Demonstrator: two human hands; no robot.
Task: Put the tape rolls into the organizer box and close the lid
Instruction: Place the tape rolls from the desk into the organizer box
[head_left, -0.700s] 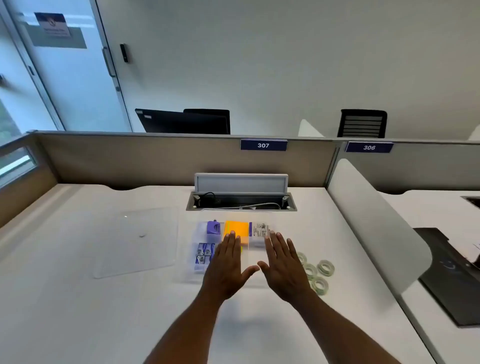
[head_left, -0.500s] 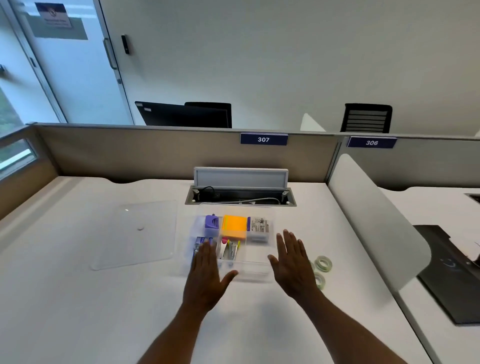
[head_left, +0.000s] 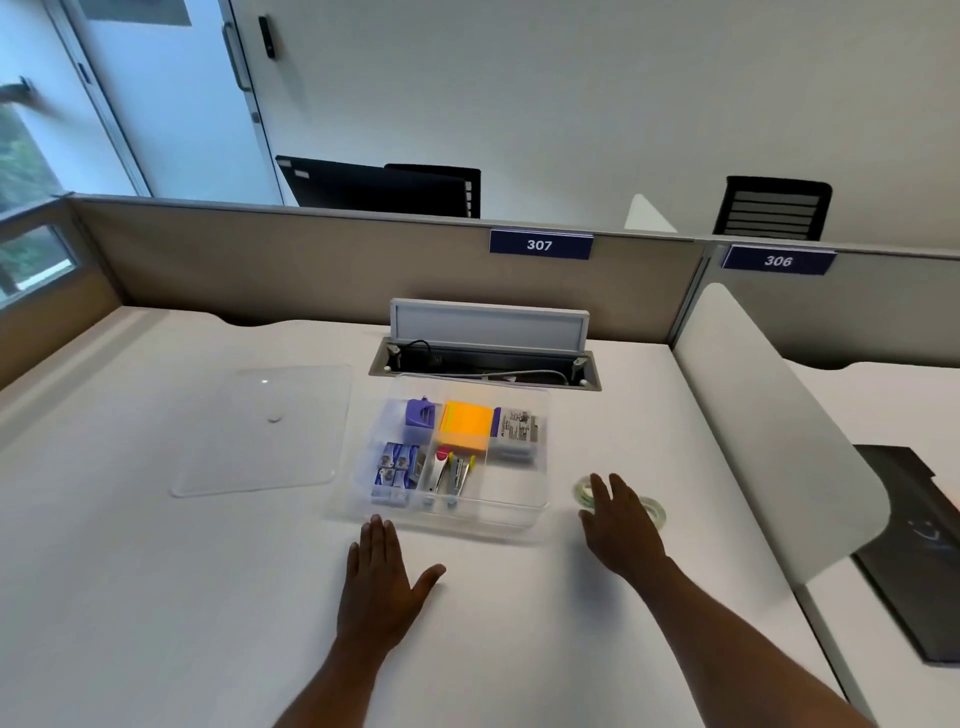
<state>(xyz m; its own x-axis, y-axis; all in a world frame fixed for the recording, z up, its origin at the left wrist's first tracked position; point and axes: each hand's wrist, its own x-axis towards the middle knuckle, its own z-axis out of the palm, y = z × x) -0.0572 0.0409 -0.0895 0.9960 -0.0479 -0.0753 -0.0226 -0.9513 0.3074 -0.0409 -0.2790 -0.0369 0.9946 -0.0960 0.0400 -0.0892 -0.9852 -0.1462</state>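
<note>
Head view shows the tape rolls (head_left: 586, 491) lying on the white counter (head_left: 156, 597) just to the right of the organizer box (head_left: 519, 512), mostly hidden under the right hand (head_left: 621, 525); only two pale rings peek out past it, so how many lie there I cannot tell. That hand is spread flat over them, fingers extended, gripping nothing yet. The left hand (head_left: 382, 577) rests open and empty, palm down, just in front of the box's near left corner. The box is clear plastic and open, its compartments already holding a purple item (head_left: 420, 414), an orange pad (head_left: 466, 427), a labelled white packet (head_left: 517, 431), blue packs (head_left: 397, 467) and some small tools (head_left: 457, 470); the near right compartment looks bare and seems the likely home for the rolls. The clear lid (head_left: 260, 431) lies flat, well apart to the left. Judging from here, the rolls are thin and slippery-looking, so a hurried scoop could send one rolling toward the white divider (head_left: 769, 431) on the right. The box is light, and with the left hand not bracing it, a knock could shove it back toward the open cable tray (head_left: 485, 364).
</note>
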